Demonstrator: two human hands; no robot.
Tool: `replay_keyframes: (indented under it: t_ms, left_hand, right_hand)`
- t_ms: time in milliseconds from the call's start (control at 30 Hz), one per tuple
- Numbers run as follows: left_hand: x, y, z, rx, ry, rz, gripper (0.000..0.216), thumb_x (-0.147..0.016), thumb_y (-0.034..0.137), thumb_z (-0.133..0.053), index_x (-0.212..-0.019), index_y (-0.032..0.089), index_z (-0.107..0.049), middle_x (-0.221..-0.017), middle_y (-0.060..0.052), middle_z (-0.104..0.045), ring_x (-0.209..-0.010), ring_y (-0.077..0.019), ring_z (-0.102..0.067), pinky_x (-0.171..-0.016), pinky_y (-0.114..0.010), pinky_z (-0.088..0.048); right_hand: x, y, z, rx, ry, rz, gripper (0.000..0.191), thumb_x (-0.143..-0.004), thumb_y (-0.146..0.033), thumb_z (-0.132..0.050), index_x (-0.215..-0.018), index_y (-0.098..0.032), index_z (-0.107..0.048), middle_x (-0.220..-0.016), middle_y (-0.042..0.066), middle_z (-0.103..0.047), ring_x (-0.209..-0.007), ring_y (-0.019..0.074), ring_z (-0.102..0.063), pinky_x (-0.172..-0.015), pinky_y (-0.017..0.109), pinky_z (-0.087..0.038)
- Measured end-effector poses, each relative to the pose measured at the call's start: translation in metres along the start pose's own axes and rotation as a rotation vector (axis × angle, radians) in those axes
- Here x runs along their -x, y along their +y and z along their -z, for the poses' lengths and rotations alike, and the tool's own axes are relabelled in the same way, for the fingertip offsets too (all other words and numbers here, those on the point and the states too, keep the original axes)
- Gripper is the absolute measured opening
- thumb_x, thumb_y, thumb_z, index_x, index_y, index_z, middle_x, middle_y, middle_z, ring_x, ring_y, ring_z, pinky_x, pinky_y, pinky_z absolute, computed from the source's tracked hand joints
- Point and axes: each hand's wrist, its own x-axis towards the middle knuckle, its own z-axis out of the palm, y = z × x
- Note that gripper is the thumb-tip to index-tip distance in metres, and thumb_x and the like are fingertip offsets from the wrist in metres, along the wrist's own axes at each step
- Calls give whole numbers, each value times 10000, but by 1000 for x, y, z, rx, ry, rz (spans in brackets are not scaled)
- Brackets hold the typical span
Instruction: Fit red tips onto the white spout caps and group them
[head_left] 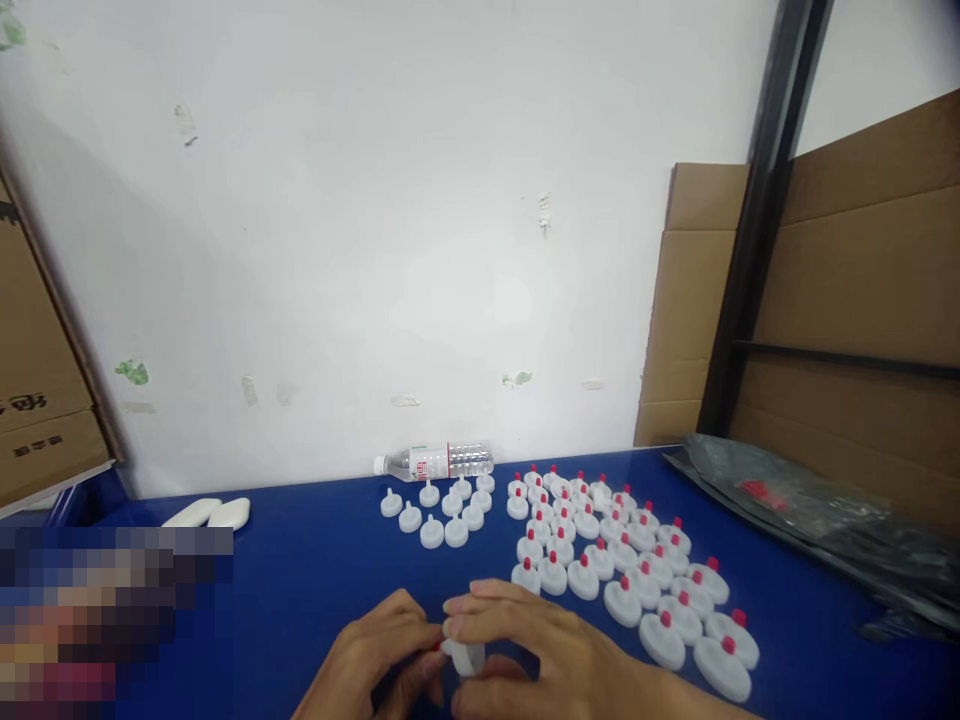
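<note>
Low in the head view, my right hand (551,645) is wrapped round a white plastic nozzle cap (468,658), tipped on its side with its spout towards the left. My left hand (375,645) is closed at that spout, thumb and forefinger pinching a small red tip cap (438,648), mostly covered by the fingers. To the right of my hands stand many white nozzle caps with red tips (622,600) in close rows. Beyond my hands is a smaller group of white nozzle caps (432,532) without red tips.
A clear plastic bottle (450,461) lies along the wall on the blue table (315,550). Two white rounded objects (229,514) lie at the left, beside a pixelated patch. A grey plastic bag (787,510) covers the right edge. Cardboard (690,320) stands behind it.
</note>
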Motion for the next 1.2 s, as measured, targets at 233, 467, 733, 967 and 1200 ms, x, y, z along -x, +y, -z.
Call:
replay_keyframes:
  t_ms: [233,467,733,967,1200]
  left_hand:
    - [-10,-19,7,-86,183,-159,139,-1053,254,-593,-1116,295,-710,-823,31,-671,-788,-141,-599,-699,-202,-484]
    - [-9,-32,25,-271,192,-73,188,-1066,233,-528,-1127,278,-700,-950,8,-705,-946,-194,-590,-873,-304,-499]
    - [-14,-41,44,-392,116,75,265,-1064,279,-448,-1022,238,-707,-1034,-44,-669,-1028,-230,-594,-899,-377,-532]
    - [-13,-42,41,-400,85,69,279,-1061,268,-429,-1006,249,-702,-1020,-43,-662,-996,-226,-598,-886,-382,-539]
    - [-11,-47,42,-404,104,33,280,-1056,246,-417,-975,237,-685,-1031,-50,-656,-999,-231,-578,-897,-389,-508]
  right_hand:
    - [-2,3,-10,62,-119,-161,312,-1021,-128,-599,-1322,-198,-642,-1273,100,-716,-1194,152,-694,-1176,326,-431]
    - [0,7,-13,48,-387,-246,289,-1073,-378,-568,-1313,-235,-640,-1304,34,-738,-1387,229,-566,-1277,481,-261]
    - [3,10,-9,309,-426,-499,380,-1082,-437,-477,-1216,-203,-745,-1446,158,-640,-1454,434,-456,-1162,743,-340]
    - [-1,18,-1,246,-414,-640,430,-1101,-507,-403,-1345,-301,-691,-1469,81,-632,-1498,367,-410,-1232,695,-227]
    - [-24,87,10,179,-600,-740,529,-1136,-459,-265,-1340,-212,-685,-1332,146,-704,-1369,363,-544,-1181,670,-282]
